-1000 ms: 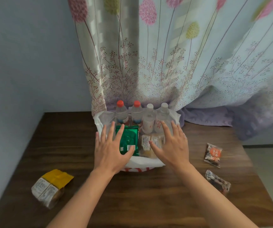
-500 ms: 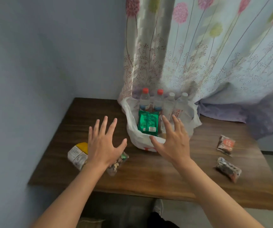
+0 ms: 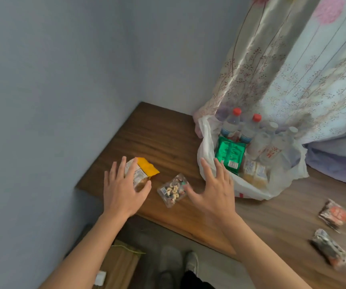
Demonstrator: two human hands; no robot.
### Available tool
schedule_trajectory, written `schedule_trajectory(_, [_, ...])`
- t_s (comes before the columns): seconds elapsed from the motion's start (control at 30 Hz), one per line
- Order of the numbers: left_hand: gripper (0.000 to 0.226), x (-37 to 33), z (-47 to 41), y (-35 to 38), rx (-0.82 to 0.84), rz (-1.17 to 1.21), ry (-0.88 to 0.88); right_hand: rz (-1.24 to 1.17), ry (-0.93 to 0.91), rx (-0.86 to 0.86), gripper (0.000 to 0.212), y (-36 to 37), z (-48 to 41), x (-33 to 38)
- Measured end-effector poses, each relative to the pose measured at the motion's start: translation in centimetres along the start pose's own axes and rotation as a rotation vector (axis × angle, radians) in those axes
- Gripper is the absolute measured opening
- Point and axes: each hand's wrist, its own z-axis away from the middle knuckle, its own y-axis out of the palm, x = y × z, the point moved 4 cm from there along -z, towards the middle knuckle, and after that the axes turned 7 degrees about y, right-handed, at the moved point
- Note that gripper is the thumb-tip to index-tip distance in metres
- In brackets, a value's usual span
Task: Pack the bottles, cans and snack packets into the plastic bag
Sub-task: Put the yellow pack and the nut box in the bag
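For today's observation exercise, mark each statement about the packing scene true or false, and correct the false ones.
1. The green packet lies inside the plastic bag. True.
2. All the bottle caps in the bag are red. False: two are red, the others pale.
3. The left hand is over the yellow-ended packet. True.
4. The clear packet of nuts is already in the bag. False: it lies on the table between the hands.
5. The right hand grips a bottle. False: it is open and holds nothing.
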Motion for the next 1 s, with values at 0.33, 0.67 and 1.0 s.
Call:
schedule_trajectory(0.33, [0.089, 1.3, -1.5, 6.0, 0.093, -0.015, -0.144, 0.01, -0.083, 0.252, 0.101, 7.3, -4.5, 0.3])
schedule_trajectory(0.67, [0.097, 3.2, -5.0, 11.2, 0.046, -0.002, -0.202, 0.075, -0.111, 0.395, 0.107, 15.8, -5.1, 0.3])
schedule_trajectory(1.0, [0.118, 8.4, -8.3, 15.4, 0.123, 0.021, -0.178, 0.143, -0.079, 0.368, 0.116, 21.5, -4.4, -0.7])
